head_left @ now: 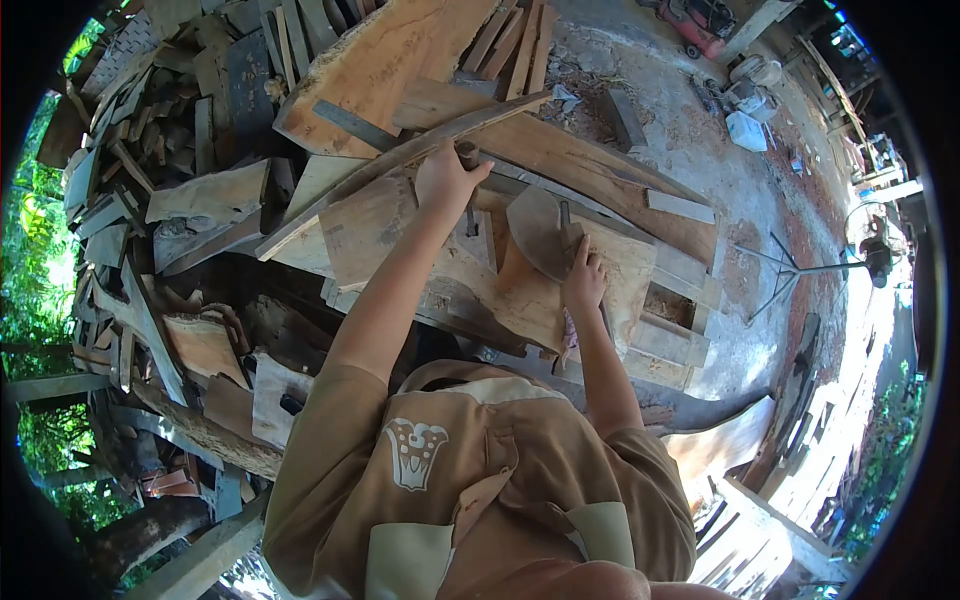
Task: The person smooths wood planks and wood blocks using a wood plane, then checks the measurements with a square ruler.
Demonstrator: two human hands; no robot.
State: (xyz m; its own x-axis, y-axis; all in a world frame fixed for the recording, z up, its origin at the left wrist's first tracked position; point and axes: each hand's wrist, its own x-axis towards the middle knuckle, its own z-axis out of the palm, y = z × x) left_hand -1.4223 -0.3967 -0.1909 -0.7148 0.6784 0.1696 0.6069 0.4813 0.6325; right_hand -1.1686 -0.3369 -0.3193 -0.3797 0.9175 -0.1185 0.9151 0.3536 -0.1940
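Observation:
My left hand [443, 184] is closed around a dark tool [468, 153] with a round end and a narrow shaft pointing down toward the boards. My right hand [584, 288] has its index finger stretched against a short wooden piece [569, 227], with the other fingers curled in; what lies under them is hidden. That short piece overlaps a grey, round-edged flat piece [533, 232]. Beneath both hands lies a pale wooden slab [520, 305] with an uneven edge. A long, slightly curved plank [350, 188] runs just beyond my left hand.
Stacked offcuts [205, 195] crowd the left side. A broad live-edge slab [375, 65] lies at the far side, with a long board [600, 165] to its right. On the concrete floor stand a metal tripod stand [790, 268] and a white container [746, 131].

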